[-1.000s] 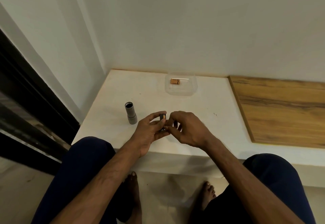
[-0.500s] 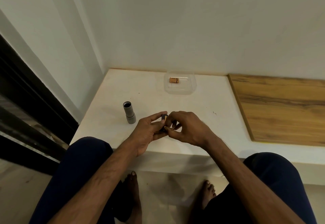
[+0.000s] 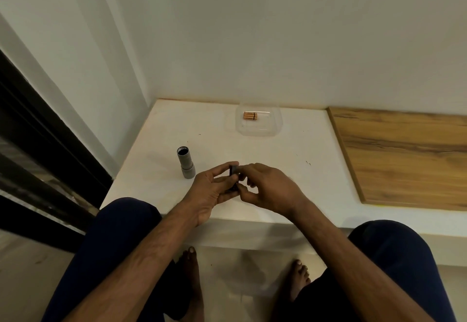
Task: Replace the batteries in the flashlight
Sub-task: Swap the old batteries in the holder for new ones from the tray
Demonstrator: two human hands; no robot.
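Observation:
The grey flashlight body (image 3: 185,162) stands upright on the white ledge (image 3: 278,155), its open end up, left of my hands. My left hand (image 3: 212,190) holds a small dark battery holder (image 3: 233,177) between thumb and fingers. My right hand (image 3: 270,190) touches the same holder from the right with pinched fingertips; most of the holder is hidden by fingers. Copper-coloured batteries (image 3: 250,116) lie in a clear plastic tray (image 3: 257,129) at the back of the ledge.
A wooden board (image 3: 404,157) covers the ledge's right part. Walls close the back and left sides, and a dark frame (image 3: 45,150) runs along the far left. My knees and bare feet are below the ledge's front edge.
Both hands stay together on the dark holder, with the right fingers shifting slightly on it. The flashlight body and batteries have not moved.

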